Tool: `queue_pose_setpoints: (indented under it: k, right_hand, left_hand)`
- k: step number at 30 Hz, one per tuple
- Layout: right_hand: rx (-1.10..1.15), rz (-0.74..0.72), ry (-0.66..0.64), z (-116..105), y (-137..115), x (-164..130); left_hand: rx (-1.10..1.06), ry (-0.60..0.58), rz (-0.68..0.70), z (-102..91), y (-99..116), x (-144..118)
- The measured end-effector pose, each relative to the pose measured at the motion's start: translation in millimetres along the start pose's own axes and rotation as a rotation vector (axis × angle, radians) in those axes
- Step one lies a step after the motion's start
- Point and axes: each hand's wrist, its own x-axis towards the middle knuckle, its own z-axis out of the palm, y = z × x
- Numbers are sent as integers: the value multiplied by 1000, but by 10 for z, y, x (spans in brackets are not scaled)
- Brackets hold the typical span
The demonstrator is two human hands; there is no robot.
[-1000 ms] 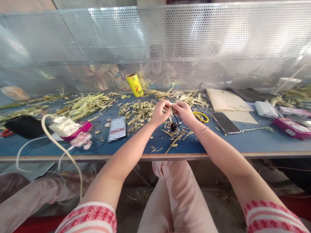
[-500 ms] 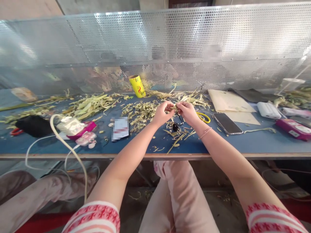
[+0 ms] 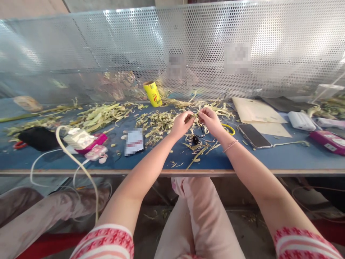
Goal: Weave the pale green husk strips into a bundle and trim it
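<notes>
Closest in, the bare strip of the blue tabletop [image 3: 283,158] at the front edge has a few loose husk scraps and not much else. Just past that, both hands are up off the surface and nearly touching. The left hand [image 3: 182,125] and right hand [image 3: 211,121] each have their grip pressed together on a small pale strip of plant stuff [image 3: 193,117] held between them, and a thin black cord [image 3: 199,130] loops down from the right hand to a small black lump [image 3: 195,139] lying on the tabletop right below.

If I were doing this bit, I'd keep the pinch right at the fingertips and close together, so the strip doesn't tear somewhere random. Looks fiddly, so short pulls beat one big yank, and keep that dangling cord out of the way.

Count, near to far:
- one white card [image 3: 134,141] left of the hands
- one black phone [image 3: 254,136] to the right
- one pair of yellow-handled scissors [image 3: 228,128], partly hidden behind the right wrist
- one white charger block [image 3: 78,138] on a pink case, far left
- one white power bank [image 3: 301,121], far right
- one yellow roll [image 3: 152,93] at the back by the perforated screen [image 3: 107,43]
- husk piles: too scattered to count
</notes>
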Motion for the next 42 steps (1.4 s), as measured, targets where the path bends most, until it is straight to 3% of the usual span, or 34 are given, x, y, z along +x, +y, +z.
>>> queue_pose_setpoints:
  k: [6,15,20,26,35,42]
  right_hand:
    - [-254,-130,-58,-120,-94,-13]
    - [-268,-99,-168,-166,-123,-22]
    - [-305,-131,-226,-201,-118,-32]
    - [-304,-146,-232,-189,-112,-45]
    - [-443,-216,-210,-178,-101,-47]
    - [-588,-290,-180,-168,-85,-47]
  left_hand:
    - [-30,-36,8,-19,11,10]
    - [91,-61,88,-40,77,-3]
    - [51,-64,79,-25,118,-28]
    - [-26,-47,10,-6,135,-49]
    - [1,-47,18,26,126,-55]
    - [-47,-19,-114,53,102,-31]
